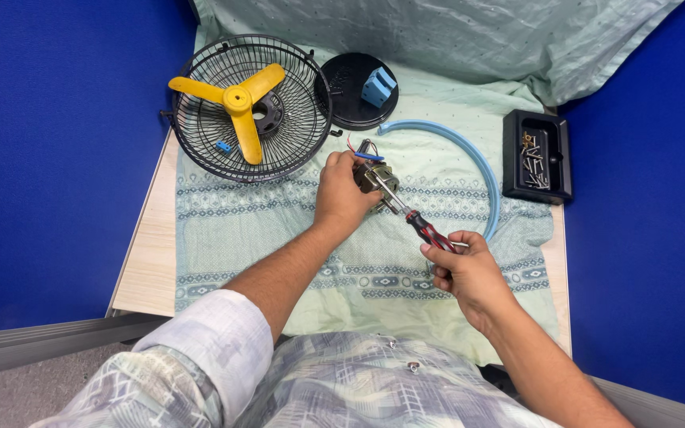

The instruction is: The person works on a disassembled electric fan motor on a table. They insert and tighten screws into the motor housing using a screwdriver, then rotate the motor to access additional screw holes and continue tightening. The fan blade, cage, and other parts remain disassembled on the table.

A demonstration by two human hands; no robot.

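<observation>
a pale green patterned cloth (223, 230) covers the wooden bench (143, 261), walled by blue partitions (49, 158). the left hand (341, 198) has its fingers clamped on a small motor (376, 176) over the cloth's middle; the right hand (469, 269) has its fingers wrapped around a red-handled screwdriver (426, 230), tip at the motor.

packages: none in view
labels: none legible on any part
signs: none
screens: none
closest thing: black rectangular tray (560, 150) at the table's right edge, open-topped, holding loose screws; a container, not a package
also: small light-blue block (378, 85) on a black round disc (346, 99), plain faces, no sticker seen
</observation>
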